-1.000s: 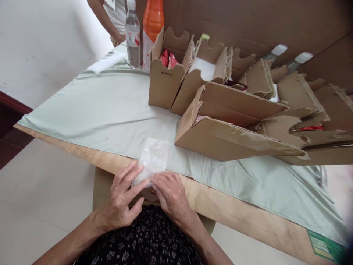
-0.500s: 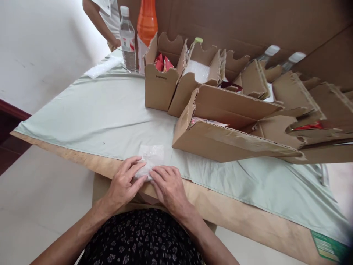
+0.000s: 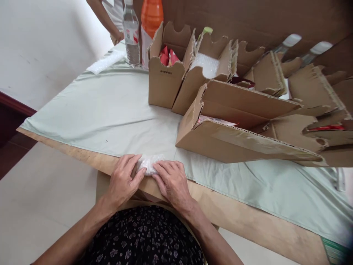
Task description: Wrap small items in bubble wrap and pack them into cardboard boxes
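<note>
A small bundle of bubble wrap lies at the front edge of the table, partly on the pale green cloth. My left hand grips its left end, with thumb and fingers curled against it. From the other side my right hand holds the right end, fingertips on top and thumb at the near side. Whatever may be inside the wrap cannot be made out.
Several open cardboard boxes stand at the back and right, one long box nearest me. A water bottle, an orange bottle and a flat bubble wrap piece are at the back left. Behind them a person's arm shows.
The bubble wrap sheet that stretched flat beyond my hands is now rolled into a compact bundle. Both hands have moved slightly forward with it. The view has shifted a little.
</note>
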A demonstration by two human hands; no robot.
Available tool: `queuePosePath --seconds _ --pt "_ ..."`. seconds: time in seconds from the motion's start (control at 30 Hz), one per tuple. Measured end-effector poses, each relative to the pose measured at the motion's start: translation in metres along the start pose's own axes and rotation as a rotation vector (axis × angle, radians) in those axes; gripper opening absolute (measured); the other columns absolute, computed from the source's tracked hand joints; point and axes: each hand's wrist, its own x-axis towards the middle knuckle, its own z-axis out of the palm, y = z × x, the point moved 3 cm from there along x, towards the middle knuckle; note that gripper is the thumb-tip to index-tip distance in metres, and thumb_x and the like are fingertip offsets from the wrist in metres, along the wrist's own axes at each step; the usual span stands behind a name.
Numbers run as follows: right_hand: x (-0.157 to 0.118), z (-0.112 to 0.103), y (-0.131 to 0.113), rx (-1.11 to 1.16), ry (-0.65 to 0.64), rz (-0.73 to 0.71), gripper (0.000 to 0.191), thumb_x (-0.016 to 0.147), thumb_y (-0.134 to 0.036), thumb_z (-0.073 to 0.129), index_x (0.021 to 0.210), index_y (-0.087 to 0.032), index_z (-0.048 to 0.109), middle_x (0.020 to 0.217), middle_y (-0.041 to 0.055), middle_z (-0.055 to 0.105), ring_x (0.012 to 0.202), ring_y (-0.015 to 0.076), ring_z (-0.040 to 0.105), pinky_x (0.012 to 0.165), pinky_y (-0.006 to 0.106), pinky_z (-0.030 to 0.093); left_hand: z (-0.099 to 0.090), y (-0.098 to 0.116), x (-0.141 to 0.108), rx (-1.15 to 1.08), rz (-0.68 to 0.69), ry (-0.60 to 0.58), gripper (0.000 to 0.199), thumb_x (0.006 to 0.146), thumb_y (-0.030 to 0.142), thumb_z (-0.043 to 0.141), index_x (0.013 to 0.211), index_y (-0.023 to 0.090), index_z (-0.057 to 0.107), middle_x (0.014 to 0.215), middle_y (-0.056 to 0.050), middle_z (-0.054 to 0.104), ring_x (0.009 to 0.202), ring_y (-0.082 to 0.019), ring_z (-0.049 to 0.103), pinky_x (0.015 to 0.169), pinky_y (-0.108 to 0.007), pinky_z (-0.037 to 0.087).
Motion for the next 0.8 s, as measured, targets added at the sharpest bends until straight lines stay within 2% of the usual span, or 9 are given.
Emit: queuePosePath --seconds 0.13,0.23,0.3,0.37,0.43,0.5,0.57,0.67,0.8 --pt "0.001 -0.008 -0.001 0.241 0.194 0.13 0.016 0.101 -0.017 0.06 0.114 -0.021 0.068 0.1 0.0031 0.079 0.089 0.0182 0.069 0.085 0.035 0.048 -0.005 0.006 -0.02 -0.223 -0.221 -0.003 0.039 0.099 0.036 0.064 0.135 0.021 0.066 0.114 -0.009 0.078 0.1 -0.023 0.076 0.087 -0.035 0.065" --pt "-0.004 -0.012 -0.008 0.42 0.094 0.158 0.015 0.099 -0.017 0.06 0.109 -0.023 0.069 0.096 0.0004 0.077 0.085 0.0164 0.067 0.081 0.032 0.049 0.005 0.015 -0.025 -0.451 -0.423 -0.123 0.043 0.099 0.04 0.064 0.137 0.02 0.065 0.122 -0.008 0.08 0.108 -0.024 0.078 0.089 -0.032 0.066" --pt "-0.011 -0.02 -0.008 0.49 0.008 0.173 0.013 0.098 -0.017 0.06 0.103 -0.024 0.07 0.097 0.0006 0.077 0.088 0.0168 0.067 0.083 0.032 0.05 0.01 0.023 -0.018 -0.544 -0.441 -0.155 0.039 0.097 0.037 0.064 0.132 0.02 0.068 0.122 -0.007 0.08 0.11 -0.024 0.078 0.092 -0.031 0.066" --pt "-0.019 -0.033 -0.002 0.521 -0.007 0.229 0.017 0.096 -0.023 0.065 0.112 -0.024 0.069 0.112 0.0036 0.075 0.098 0.0184 0.069 0.089 0.034 0.053 0.011 0.033 -0.008 -0.567 -0.343 -0.176 0.032 0.095 0.03 0.065 0.126 0.023 0.07 0.117 -0.005 0.081 0.104 -0.022 0.08 0.089 -0.028 0.066" --pt "-0.027 -0.048 0.008 0.556 -0.019 0.292 0.049 0.091 -0.033 0.074 0.137 -0.026 0.06 0.134 0.0084 0.069 0.104 0.0194 0.069 0.093 0.034 0.055 0.012 0.044 0.001 -0.536 -0.165 -0.206 0.033 0.091 0.021 0.066 0.123 0.026 0.07 0.113 -0.003 0.082 0.099 -0.02 0.08 0.085 -0.027 0.066" --pt "-0.031 -0.061 0.015 0.593 -0.081 0.301 0.072 0.087 -0.042 0.081 0.151 -0.027 0.05 0.141 0.0103 0.066 0.104 0.0191 0.071 0.092 0.033 0.057 0.014 0.056 0.004 -0.498 0.024 -0.236 0.047 0.086 0.013 0.065 0.131 0.028 0.064 0.116 -0.003 0.08 0.101 -0.019 0.079 0.087 -0.027 0.066" --pt "-0.031 -0.072 0.018 0.577 -0.159 0.247 0.052 0.092 -0.04 0.077 0.14 -0.028 0.06 0.13 0.0069 0.073 0.104 0.0186 0.072 0.092 0.032 0.057 0.017 0.066 0.004 -0.477 0.151 -0.251 0.063 0.086 0.01 0.064 0.145 0.03 0.052 0.119 -0.003 0.079 0.104 -0.018 0.078 0.092 -0.027 0.065" --pt "-0.029 -0.096 0.02 0.474 -0.139 0.171 0.011 0.101 -0.025 0.064 0.109 -0.025 0.071 0.103 0.0019 0.08 0.093 0.0162 0.074 0.088 0.031 0.055 0.016 0.078 0.011 -0.46 0.27 -0.281 0.068 0.089 0.015 0.064 0.153 0.025 0.042 0.121 -0.007 0.075 0.111 -0.019 0.075 0.098 -0.029 0.063" --pt "-0.035 -0.167 0.035 0.441 -0.036 0.215 0.013 0.101 -0.034 0.061 0.102 -0.025 0.071 0.089 0.0037 0.077 0.082 0.018 0.073 0.073 0.029 0.057 0.001 0.094 0.057 -0.345 0.447 -0.174 0.07 0.092 0.021 0.067 0.156 0.019 0.041 0.152 -0.017 0.055 0.146 -0.028 0.052 0.122 -0.045 0.048"
